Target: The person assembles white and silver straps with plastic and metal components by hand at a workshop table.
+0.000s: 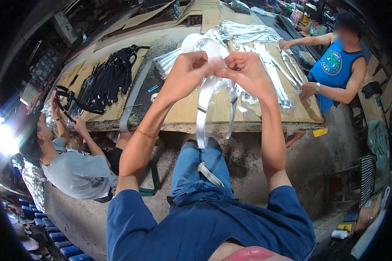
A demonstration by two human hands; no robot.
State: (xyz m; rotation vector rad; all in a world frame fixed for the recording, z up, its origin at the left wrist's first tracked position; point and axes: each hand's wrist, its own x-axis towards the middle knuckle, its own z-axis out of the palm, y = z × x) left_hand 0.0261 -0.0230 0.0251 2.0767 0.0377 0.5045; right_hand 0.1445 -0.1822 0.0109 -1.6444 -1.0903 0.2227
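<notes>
Above the table's near edge, my left hand (pixel 190 69) and my right hand (pixel 245 73) are close together. Both have closed fingers pinching a white belt-like strap (pixel 202 114). One part of it loops up behind my hands, while long ends hang below the table edge, with a narrow dark band across one of them. My fingertips hide exactly where they meet on the strap. Behind my hands, bundles of similar white straps (pixel 272 71) are spread on cardboard.
The cardboard-covered table (pixel 178 114) has a rough front edge. Black straps (pixel 111 76) lie in a heap on its left, near a small blue tool (pixel 153 88). A seated person (pixel 76 169) at left holds a black strap. At right, a person in a blue tank top (pixel 335 65) handles white straps.
</notes>
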